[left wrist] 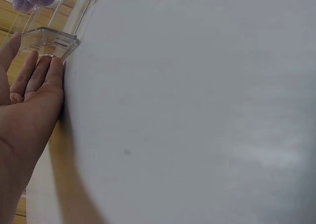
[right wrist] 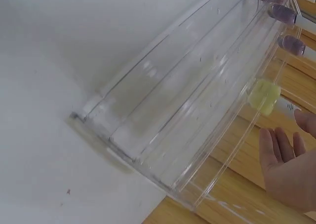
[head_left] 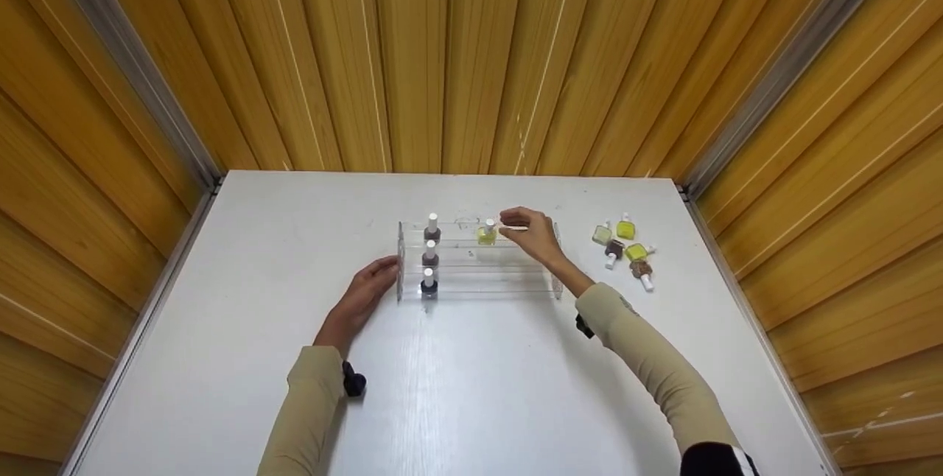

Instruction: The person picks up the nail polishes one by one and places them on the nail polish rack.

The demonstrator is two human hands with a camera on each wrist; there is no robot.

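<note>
A clear acrylic tiered rack (head_left: 486, 292) stands on the white table. Along its left side are three white-capped nail polish bottles, one per tier: a dark one on top (head_left: 432, 233), another in the middle (head_left: 430, 259), and a blackish one on the lowest tier (head_left: 429, 286). The yellow nail polish bottle (right wrist: 264, 96) is upright on the top tier. Beside its cap is my right hand (head_left: 535, 238), thumb close to the cap, fingers apart and not wrapped around it. My left hand (left wrist: 37, 95) touches the rack's left end panel with extended fingers.
Right of the rack, several nail polish bottles lie on the table: a pale one (head_left: 602, 233), yellow ones (head_left: 625, 230), a dark brown one (head_left: 614, 249) and a glittery brown one (head_left: 641, 270). Wood-patterned walls (head_left: 412, 56) enclose the table (head_left: 471, 387) at back and sides.
</note>
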